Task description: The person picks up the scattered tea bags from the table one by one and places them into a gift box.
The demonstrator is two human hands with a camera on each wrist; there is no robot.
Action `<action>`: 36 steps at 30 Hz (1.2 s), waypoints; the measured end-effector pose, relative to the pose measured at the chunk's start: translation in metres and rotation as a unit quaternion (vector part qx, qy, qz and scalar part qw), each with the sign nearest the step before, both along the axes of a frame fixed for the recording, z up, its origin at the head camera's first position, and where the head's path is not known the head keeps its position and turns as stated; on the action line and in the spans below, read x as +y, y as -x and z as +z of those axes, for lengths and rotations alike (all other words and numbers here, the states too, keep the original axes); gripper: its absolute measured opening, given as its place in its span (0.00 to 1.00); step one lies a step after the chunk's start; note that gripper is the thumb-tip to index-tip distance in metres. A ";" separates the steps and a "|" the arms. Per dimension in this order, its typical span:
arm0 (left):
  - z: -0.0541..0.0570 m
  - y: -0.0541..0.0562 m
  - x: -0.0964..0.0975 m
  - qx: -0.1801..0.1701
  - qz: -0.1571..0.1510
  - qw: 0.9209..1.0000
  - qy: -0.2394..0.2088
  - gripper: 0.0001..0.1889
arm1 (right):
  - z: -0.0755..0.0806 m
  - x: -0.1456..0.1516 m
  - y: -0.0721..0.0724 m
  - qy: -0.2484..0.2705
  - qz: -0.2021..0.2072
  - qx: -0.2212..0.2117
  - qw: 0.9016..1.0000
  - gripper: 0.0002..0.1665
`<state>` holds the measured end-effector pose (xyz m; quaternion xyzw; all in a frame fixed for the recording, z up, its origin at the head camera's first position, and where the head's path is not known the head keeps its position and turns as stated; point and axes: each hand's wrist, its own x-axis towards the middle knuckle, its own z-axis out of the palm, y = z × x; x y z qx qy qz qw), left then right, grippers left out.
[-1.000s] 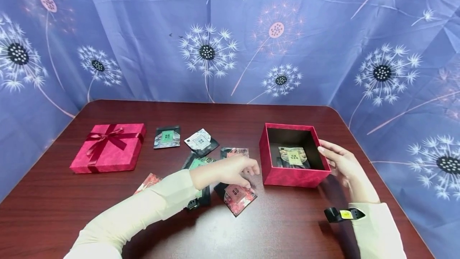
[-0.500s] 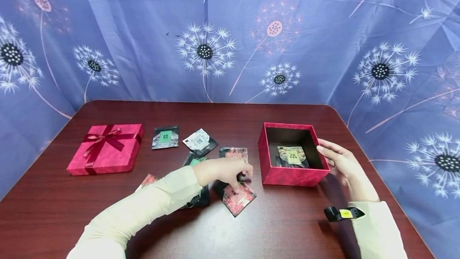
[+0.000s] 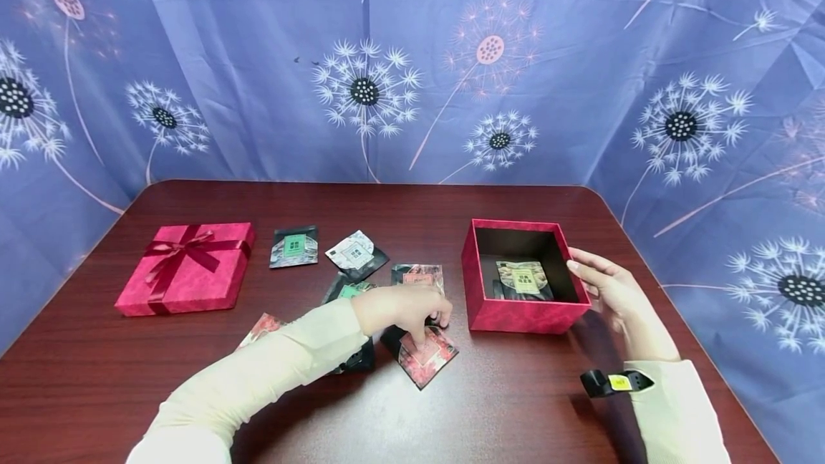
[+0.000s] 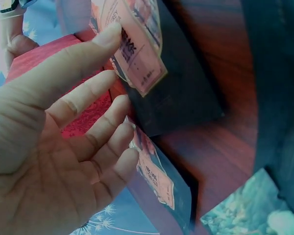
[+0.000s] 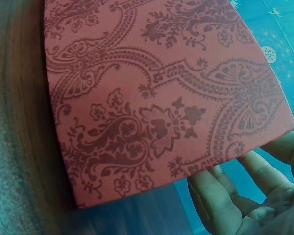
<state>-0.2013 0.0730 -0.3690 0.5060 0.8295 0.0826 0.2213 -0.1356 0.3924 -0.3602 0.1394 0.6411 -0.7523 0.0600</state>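
Observation:
A red-labelled black packet [image 3: 427, 364] lies flat on the table under my left hand [image 3: 412, 308]. The thumb [image 4: 95, 51] presses on its label, while the other fingers spread loosely along the edge. Right of it stands an open red gift box [image 3: 515, 317] with a dark inside. My right hand [image 3: 609, 288] holds the box by its right wall, thumb at the rim and fingers outside; in the right wrist view the fingertips disappear behind the box's edge. A yellow-labelled packet [image 3: 523, 279] lies inside the box.
A red box lid [image 3: 222, 288] tied with a ribbon bow [image 3: 183, 256] sits at the far left. Between lid and box lie a green-labelled packet [image 3: 293, 245], a white one [image 3: 354, 253] and another red-labelled one [image 3: 419, 274]. More packets show partly around the left sleeve [image 3: 271, 371].
My left hand has come down and left from beside the box, and its thumb now presses on the red-labelled packet. The right hand keeps its hold on the box.

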 end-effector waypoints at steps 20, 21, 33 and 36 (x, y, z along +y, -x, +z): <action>0.000 -0.003 0.004 0.028 0.035 0.999 0.028 0.17 | 0.001 0.001 0.001 0.009 -0.002 0.009 1.000 0.15; -0.001 -0.003 0.004 0.029 0.034 0.999 0.028 0.17 | 0.001 0.001 0.001 0.012 0.000 0.011 1.000 0.16; -0.004 0.002 -0.002 -0.071 0.020 0.997 -0.006 0.17 | 0.000 0.001 0.001 0.023 0.006 0.010 1.000 0.16; -0.004 0.005 -0.005 -0.100 0.021 0.995 -0.010 0.19 | 0.000 0.000 0.000 0.021 0.006 0.009 1.000 0.16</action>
